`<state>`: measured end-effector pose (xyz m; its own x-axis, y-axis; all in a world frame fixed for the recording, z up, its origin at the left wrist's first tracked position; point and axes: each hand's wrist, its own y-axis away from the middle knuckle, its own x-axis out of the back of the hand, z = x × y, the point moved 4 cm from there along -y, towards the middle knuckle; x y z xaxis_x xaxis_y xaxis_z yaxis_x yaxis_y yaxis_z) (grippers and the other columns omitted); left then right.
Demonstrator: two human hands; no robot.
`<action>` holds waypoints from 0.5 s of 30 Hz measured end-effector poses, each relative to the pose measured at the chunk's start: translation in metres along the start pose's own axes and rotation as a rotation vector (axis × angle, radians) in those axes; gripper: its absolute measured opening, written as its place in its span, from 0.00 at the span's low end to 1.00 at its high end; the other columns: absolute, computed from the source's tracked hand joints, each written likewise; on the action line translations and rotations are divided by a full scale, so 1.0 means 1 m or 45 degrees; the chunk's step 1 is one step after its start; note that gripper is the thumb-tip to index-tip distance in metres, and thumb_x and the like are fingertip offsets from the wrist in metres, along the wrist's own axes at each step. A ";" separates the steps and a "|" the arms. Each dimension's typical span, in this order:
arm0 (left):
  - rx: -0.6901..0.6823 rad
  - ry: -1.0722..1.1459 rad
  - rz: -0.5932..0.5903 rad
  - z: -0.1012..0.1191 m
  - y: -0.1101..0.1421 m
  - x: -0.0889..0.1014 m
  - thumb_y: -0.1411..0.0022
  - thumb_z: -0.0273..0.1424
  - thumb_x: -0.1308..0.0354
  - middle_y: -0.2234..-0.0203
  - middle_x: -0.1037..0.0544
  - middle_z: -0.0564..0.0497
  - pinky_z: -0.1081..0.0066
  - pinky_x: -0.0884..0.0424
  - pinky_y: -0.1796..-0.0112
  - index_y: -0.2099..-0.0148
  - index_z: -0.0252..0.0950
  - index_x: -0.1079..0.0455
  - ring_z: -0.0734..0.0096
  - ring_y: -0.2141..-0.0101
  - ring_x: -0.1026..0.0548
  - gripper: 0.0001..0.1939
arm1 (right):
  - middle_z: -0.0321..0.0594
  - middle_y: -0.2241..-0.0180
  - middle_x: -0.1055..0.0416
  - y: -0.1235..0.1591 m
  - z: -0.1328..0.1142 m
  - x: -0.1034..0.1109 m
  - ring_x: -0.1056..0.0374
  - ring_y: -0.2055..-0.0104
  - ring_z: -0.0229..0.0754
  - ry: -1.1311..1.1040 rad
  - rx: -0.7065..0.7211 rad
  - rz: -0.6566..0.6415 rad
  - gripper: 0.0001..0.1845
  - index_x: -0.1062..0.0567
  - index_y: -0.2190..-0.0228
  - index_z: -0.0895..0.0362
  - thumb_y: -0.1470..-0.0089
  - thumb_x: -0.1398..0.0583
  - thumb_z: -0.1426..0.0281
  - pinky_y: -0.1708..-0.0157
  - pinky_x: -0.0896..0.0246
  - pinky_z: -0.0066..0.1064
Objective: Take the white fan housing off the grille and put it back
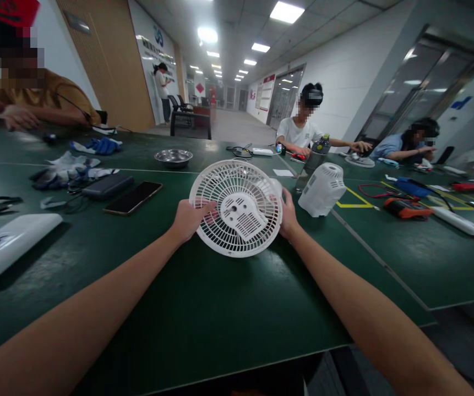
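Head view showed work that looked unfinished: the white fan grille (238, 199) was between your hands, while the white housing (323, 190) stood apart on the green table (203, 330), unattached and left to one side. Your left hand (185, 221) gripped one side of the rim, and your right hand (288, 215) held the opposite side (its fingertips were partly hidden). Both forearms stretched forward, converging on the tilted grille.
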<state>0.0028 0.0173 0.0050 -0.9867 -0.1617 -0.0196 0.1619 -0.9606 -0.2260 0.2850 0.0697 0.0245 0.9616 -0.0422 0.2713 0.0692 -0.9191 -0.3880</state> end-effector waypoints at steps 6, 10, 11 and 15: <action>0.184 0.074 0.095 -0.012 -0.007 0.005 0.50 0.34 0.28 0.71 0.18 0.43 0.58 0.20 0.71 0.63 0.31 0.23 0.57 0.72 0.19 0.14 | 0.51 0.51 0.35 -0.011 0.021 0.042 0.35 0.51 0.55 0.839 0.183 0.276 0.39 0.39 0.41 0.55 0.54 0.36 0.62 0.48 0.39 0.49; 0.222 0.071 0.096 -0.015 -0.009 0.009 0.48 0.32 0.29 0.70 0.18 0.43 0.57 0.19 0.68 0.63 0.32 0.23 0.58 0.70 0.18 0.12 | 0.52 0.51 0.38 -0.015 0.020 0.043 0.38 0.48 0.58 1.017 0.234 0.216 0.38 0.38 0.42 0.54 0.53 0.36 0.61 0.47 0.41 0.51; 0.236 0.076 0.091 -0.015 -0.009 0.010 0.48 0.32 0.29 0.69 0.17 0.44 0.57 0.19 0.67 0.62 0.32 0.23 0.58 0.70 0.18 0.12 | 0.52 0.50 0.39 -0.016 0.015 0.049 0.40 0.46 0.59 1.054 0.278 0.273 0.38 0.38 0.42 0.54 0.53 0.36 0.60 0.46 0.43 0.53; 0.307 0.069 0.095 -0.013 -0.009 0.010 0.46 0.29 0.30 0.68 0.17 0.45 0.60 0.19 0.66 0.62 0.34 0.23 0.59 0.68 0.18 0.09 | 0.52 0.41 0.48 -0.018 -0.009 0.096 0.51 0.37 0.62 1.186 0.462 0.708 0.35 0.39 0.43 0.51 0.51 0.38 0.62 0.41 0.53 0.58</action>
<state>-0.0087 0.0275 -0.0062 -0.9702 -0.2281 -0.0811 0.2275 -0.9736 0.0169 0.3740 0.0792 0.0653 0.3232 -0.8206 0.4713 -0.0860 -0.5214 -0.8490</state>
